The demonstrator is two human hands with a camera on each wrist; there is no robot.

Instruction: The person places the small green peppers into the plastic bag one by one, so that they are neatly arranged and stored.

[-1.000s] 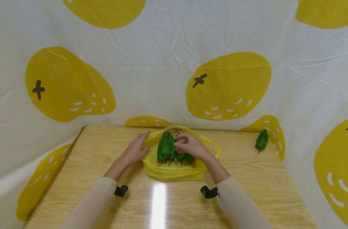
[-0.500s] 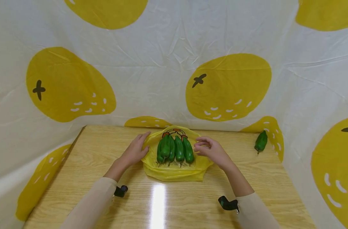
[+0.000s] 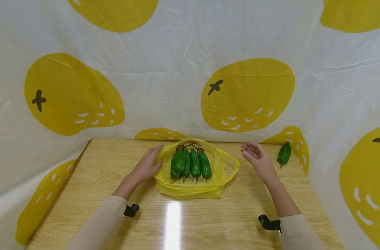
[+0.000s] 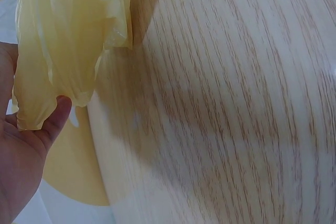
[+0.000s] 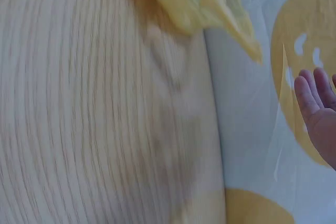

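Note:
A yellow plastic bag (image 3: 188, 191) lies with its mouth spread on the wooden table in the head view. Several green peppers (image 3: 195, 164) are inside it, side by side with stems toward me. My left hand (image 3: 146, 164) holds the bag's left edge; in the left wrist view the thumb (image 4: 62, 109) shows against the yellow plastic, while part of the fingers is hidden. My right hand (image 3: 260, 163) is in the air between the bag and a lone green pepper (image 3: 284, 153), fingers relaxed and holding nothing. That pepper lies at the table's far right corner.
The wooden table (image 3: 115, 152) meets a white cloth (image 3: 165, 97) with yellow fruit prints at its back and sides. One bag handle (image 3: 235, 166) loops out on the right side. A black wrist camera (image 3: 269, 224) sits on each forearm.
My right hand has moved from over the peppers in the bag out to the right, toward the lone pepper. The left hand stays at the bag's left edge.

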